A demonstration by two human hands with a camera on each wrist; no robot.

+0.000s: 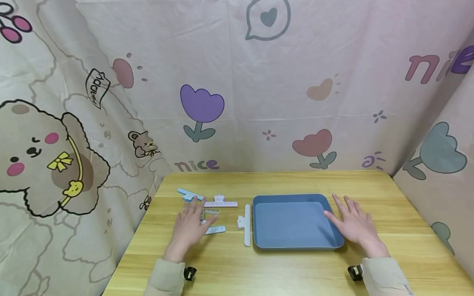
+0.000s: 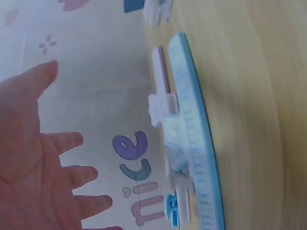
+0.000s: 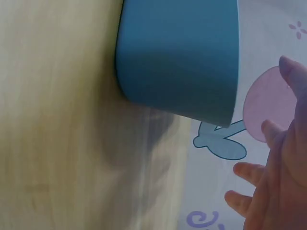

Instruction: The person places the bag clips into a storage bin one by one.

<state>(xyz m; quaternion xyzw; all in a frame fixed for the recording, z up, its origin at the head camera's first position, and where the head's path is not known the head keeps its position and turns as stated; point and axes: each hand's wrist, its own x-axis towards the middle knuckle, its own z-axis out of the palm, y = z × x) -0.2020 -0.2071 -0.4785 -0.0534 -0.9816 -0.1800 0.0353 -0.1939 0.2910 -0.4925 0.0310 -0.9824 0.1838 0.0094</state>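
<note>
My left hand [image 1: 188, 228] hovers over a group of long-barred plastic bag clips, fingers spread, holding nothing. Around it lie a blue clip [image 1: 189, 193] at the back, a pale lilac clip [image 1: 226, 204], a grey-looking clip [image 1: 212, 211] and a light blue clip [image 1: 217, 230], the last two partly hidden by the hand. A white clip [image 1: 247, 230] lies beside the left wall of a blue rectangular tray [image 1: 292, 224]. In the left wrist view the light blue clip [image 2: 199, 139] is closest. Fingers spread and holding nothing, my right hand [image 1: 356, 225] is by the tray's right side.
The wooden table [image 1: 281, 273] runs back to a printed curtain [image 1: 237, 148], which also hangs at both sides. The tray's raised wall [image 3: 177, 72] stands near the right hand. Each wrist carries a small black device [image 1: 190, 273].
</note>
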